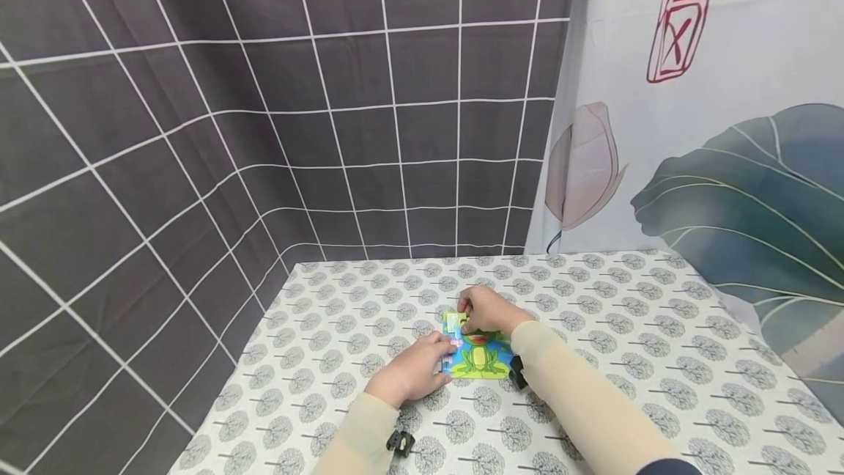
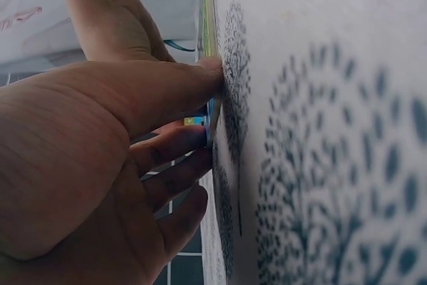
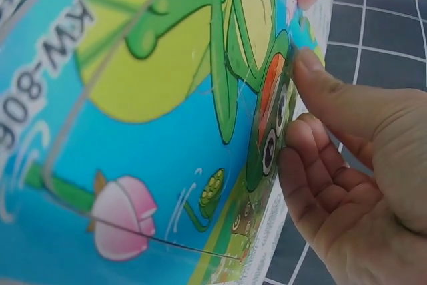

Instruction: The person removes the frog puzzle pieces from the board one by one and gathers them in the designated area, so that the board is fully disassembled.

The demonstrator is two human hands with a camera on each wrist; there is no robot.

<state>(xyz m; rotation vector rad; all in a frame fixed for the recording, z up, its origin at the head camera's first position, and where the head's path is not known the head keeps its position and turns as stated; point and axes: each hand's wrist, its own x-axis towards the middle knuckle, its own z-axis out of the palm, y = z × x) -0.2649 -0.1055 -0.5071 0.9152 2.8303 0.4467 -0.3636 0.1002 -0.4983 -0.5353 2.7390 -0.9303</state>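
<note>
Tree-print cloth (image 1: 316,387) carries a frog puzzle (image 1: 479,361). Right hand (image 1: 488,308) pinches a piece (image 1: 453,323) at its upper left; left hand (image 1: 414,369), thumb spread wide from fingers, touches its left edge.

The head view is bright and evenly lit, stretched toward its edges. The left wrist view is dimmer, with the left fingers (image 2: 181,221) shadowed and the table (image 2: 320,131) beside them blurred.
</note>
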